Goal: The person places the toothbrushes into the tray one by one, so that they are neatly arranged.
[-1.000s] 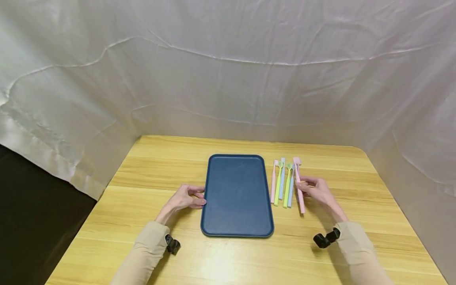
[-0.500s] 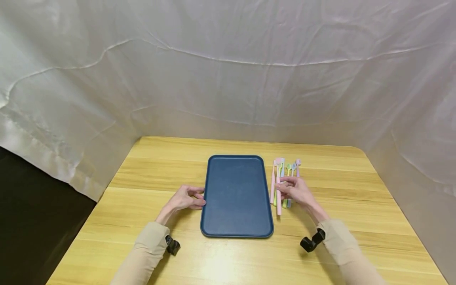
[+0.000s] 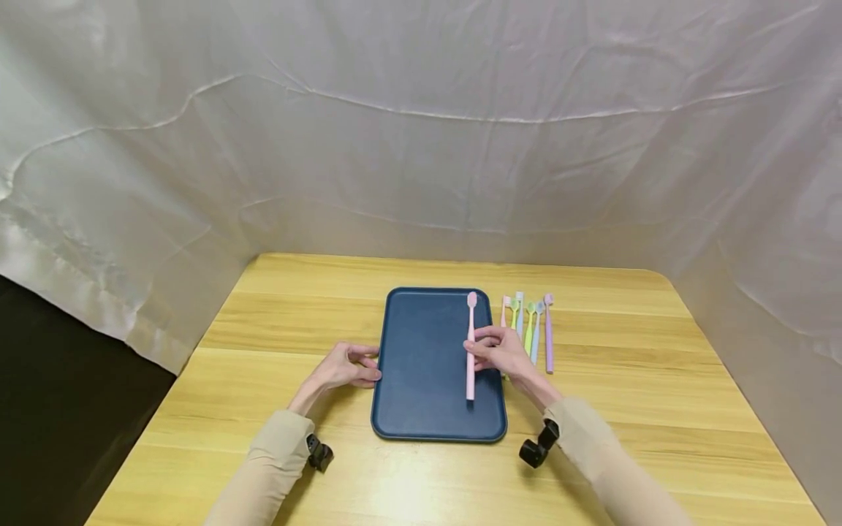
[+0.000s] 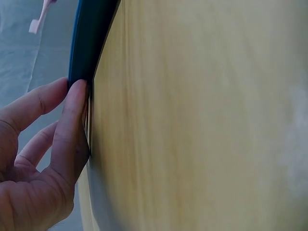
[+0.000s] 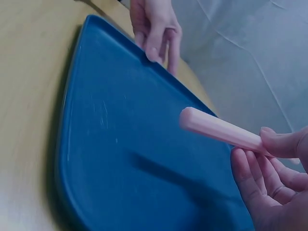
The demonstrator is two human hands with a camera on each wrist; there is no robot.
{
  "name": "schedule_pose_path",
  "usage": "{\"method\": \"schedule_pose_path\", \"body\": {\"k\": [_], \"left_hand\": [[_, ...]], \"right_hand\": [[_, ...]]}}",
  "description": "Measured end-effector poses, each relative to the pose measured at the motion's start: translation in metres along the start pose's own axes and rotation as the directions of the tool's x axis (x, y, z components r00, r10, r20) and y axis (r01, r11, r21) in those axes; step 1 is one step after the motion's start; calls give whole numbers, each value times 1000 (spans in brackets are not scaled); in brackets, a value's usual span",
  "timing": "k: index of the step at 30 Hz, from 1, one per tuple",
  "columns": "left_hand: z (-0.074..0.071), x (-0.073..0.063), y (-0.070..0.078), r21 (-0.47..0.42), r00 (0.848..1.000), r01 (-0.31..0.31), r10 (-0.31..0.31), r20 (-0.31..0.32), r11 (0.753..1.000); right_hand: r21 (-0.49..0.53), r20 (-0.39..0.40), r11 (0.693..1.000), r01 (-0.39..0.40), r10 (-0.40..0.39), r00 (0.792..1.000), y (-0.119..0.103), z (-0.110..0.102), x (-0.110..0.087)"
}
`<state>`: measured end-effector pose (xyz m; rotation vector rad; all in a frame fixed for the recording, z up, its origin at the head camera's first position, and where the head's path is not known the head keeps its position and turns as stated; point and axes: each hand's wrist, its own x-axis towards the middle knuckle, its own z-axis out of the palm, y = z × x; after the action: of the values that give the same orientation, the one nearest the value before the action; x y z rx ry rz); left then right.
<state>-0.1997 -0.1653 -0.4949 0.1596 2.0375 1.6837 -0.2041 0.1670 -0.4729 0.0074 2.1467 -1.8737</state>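
Note:
A pink toothbrush point(image 3: 470, 383) is pinched by my right hand point(image 3: 503, 356), thumb and fingers around its handle, bristle end pointing away. It hangs over the right part of a dark blue tray point(image 3: 424, 365), and its shadow falls on the tray in the right wrist view. The handle end point(image 5: 216, 129) faces that camera. At the tray's left edge, my left hand point(image 3: 343, 367) touches the rim with thumb and finger tips set apart. The left wrist view shows the thumb and index against the tray's side point(image 4: 94, 41).
Right of the tray lie several toothbrushes: a purple one point(image 3: 549, 340) outermost, then a blue one point(image 3: 536, 340) and a green one point(image 3: 529, 325), with others partly hidden behind my right hand. A pale curtain point(image 3: 434, 168) hangs behind the wooden table point(image 3: 631, 365).
My right hand has carried the pink toothbrush left, from the right end of the toothbrush group across the others to over the tray. The left hand has stayed at the tray's edge.

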Motion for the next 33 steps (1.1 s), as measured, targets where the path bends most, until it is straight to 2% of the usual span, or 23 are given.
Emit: {"method": "schedule_pose_path", "body": {"k": [6,11,18,33], "left_hand": [[0,1,0,0,1000,17,-17,-16,1000],[0,2,1,1,999,24,-24,-24,1000],[0,2,0,2,1000,23,-23,-11,1000],[0,2,1,3,999,31,-31,-12,1000]], "right_hand": [[5,25,1000,23,-23,999,-2,22,8],[23,33,1000,-14,13,999,-3,37,16],[64,68,998,-23,19,997,-3,55,28],[59,48,996,-62,59,997,0,83,47]]}}
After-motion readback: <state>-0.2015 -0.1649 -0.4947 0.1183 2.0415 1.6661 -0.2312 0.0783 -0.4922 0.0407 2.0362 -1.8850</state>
